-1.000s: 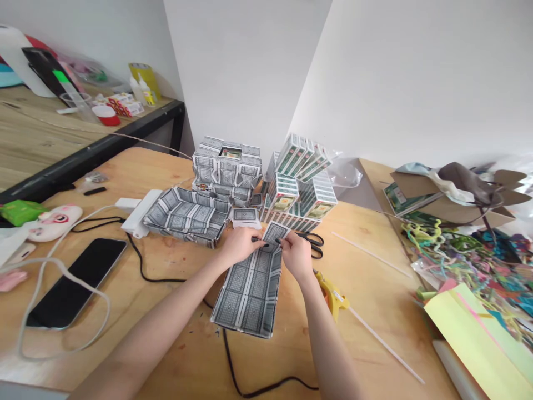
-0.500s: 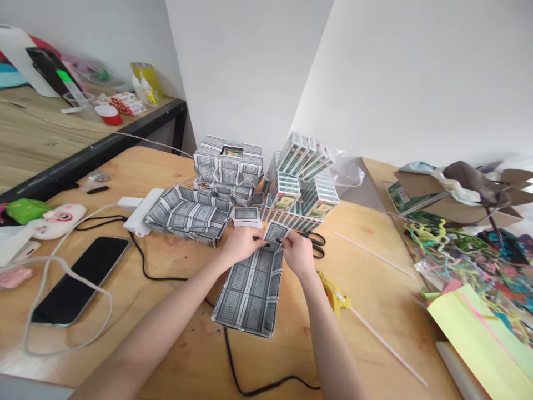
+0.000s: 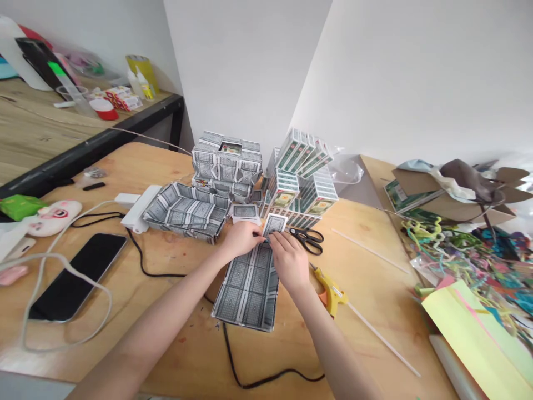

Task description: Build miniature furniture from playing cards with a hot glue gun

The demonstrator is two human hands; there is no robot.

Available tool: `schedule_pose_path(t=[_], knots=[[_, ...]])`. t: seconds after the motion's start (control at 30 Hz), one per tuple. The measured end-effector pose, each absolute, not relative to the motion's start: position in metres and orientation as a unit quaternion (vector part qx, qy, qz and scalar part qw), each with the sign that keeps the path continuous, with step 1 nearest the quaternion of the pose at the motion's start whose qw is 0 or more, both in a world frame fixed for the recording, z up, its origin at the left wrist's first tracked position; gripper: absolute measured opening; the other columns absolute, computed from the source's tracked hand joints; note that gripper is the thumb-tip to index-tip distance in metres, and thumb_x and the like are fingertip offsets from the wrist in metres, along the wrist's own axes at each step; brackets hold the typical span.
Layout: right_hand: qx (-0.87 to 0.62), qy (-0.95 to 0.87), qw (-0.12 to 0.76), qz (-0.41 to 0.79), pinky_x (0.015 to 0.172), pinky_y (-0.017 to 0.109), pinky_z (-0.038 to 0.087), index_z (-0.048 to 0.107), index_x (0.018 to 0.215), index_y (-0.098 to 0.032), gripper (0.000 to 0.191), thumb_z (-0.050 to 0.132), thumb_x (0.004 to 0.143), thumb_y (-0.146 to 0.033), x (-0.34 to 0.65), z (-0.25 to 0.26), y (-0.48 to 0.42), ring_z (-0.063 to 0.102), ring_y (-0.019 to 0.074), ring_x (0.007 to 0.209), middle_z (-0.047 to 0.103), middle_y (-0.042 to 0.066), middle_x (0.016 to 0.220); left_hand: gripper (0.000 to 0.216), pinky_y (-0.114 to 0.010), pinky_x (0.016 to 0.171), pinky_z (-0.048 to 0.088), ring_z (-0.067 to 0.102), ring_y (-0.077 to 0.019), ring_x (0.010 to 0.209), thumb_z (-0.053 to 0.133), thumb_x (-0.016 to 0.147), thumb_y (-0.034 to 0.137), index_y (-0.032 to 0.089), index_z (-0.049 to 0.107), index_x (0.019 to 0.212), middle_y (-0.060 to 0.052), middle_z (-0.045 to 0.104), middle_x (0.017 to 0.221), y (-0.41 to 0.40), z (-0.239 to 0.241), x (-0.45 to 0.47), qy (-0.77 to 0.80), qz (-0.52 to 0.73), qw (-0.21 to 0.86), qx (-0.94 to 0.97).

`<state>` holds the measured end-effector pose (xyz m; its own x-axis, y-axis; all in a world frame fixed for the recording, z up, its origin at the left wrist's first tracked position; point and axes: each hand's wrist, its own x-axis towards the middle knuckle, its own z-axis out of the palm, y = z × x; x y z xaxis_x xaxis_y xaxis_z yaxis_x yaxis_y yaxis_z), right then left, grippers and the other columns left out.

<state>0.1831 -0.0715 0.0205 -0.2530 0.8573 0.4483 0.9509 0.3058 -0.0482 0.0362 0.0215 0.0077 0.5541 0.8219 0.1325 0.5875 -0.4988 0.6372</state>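
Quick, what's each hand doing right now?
Left hand: closed, pinching the card at the far end of the tray.
Right hand: fingers bent against the card; can't tell whether it grips.

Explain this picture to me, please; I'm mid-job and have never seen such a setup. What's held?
No machine here: a camera worn on someone's head looks forward and down at their bare left hand and right hand. They meet at a card at the far end of a card-covered tray; which one holds it is hard to see. On the table, scissors and a yellow glue gun lie to the right, a phone to the left. Stacked packs stand beyond the hands.
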Motion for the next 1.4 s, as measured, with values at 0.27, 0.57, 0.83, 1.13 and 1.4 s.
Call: schedule_pose_path(t=[0.27, 0.57, 0.83, 1.13, 1.4], knots=[[-0.621, -0.77, 0.137, -0.047, 0.094, 0.031, 0.043, 0.063, 0.112, -0.014, 0.036, 0.041, 0.085, -0.008, 0.186, 0.006, -0.057, 0.056, 0.0202, 0.109, 0.064, 0.01, 0.117, 0.011, -0.024, 0.057, 0.037, 0.062, -0.0172, 0.065, 0.065, 0.073, 0.027, 0.018, 0.069, 0.069, -0.003, 0.07, 0.069, 0.022, 0.007, 0.035, 0.413, 0.199, 0.306, 0.834], [-0.673, -0.732, 0.098, 0.027, 0.085, 0.025, 0.046, 0.066, 0.097, -0.016, 0.026, 0.042, 0.086, -0.011, 0.19, 0.007, -0.047, 0.061, 0.0177, 0.098, 0.068, 0.01, 0.103, 0.011, -0.025, 0.061, 0.04, 0.063, -0.0179, 0.07, 0.063, 0.076, 0.028, 0.019, 0.067, 0.07, -0.002, 0.071, 0.073, 0.022, 0.005, 0.035, 0.406, 0.21, 0.283, 0.843], [-0.67, -0.738, 0.077, 0.04, 0.077, 0.026, 0.046, 0.064, 0.095, -0.014, 0.025, 0.041, 0.086, -0.01, 0.191, 0.013, -0.046, 0.063, 0.0189, 0.087, 0.068, 0.01, 0.09, 0.018, -0.029, 0.063, 0.043, 0.063, -0.0221, 0.077, 0.065, 0.076, 0.034, 0.019, 0.066, 0.086, -0.005, 0.068, 0.083, 0.007, 0.019, 0.034, 0.438, 0.188, 0.104, 0.873], [-0.662, -0.743, 0.077, 0.055, 0.077, 0.025, 0.045, 0.065, 0.089, -0.016, 0.024, 0.042, 0.086, -0.011, 0.193, 0.016, -0.045, 0.062, 0.0177, 0.088, 0.069, 0.008, 0.087, 0.015, -0.032, 0.069, 0.045, 0.061, -0.0203, 0.079, 0.056, 0.081, 0.02, 0.02, 0.07, 0.088, -0.004, 0.067, 0.081, 0.009, 0.024, 0.039, 0.343, 0.159, 0.072, 0.923], [-0.654, -0.749, 0.075, 0.069, 0.077, 0.024, 0.044, 0.065, 0.088, -0.016, 0.025, 0.041, 0.084, -0.007, 0.194, 0.017, -0.047, 0.063, 0.0169, 0.086, 0.069, 0.007, 0.088, 0.018, -0.033, 0.068, 0.044, 0.061, -0.0198, 0.074, 0.054, 0.084, 0.025, 0.02, 0.07, 0.082, -0.004, 0.067, 0.076, 0.005, 0.019, 0.037, 0.338, 0.168, 0.045, 0.925]])
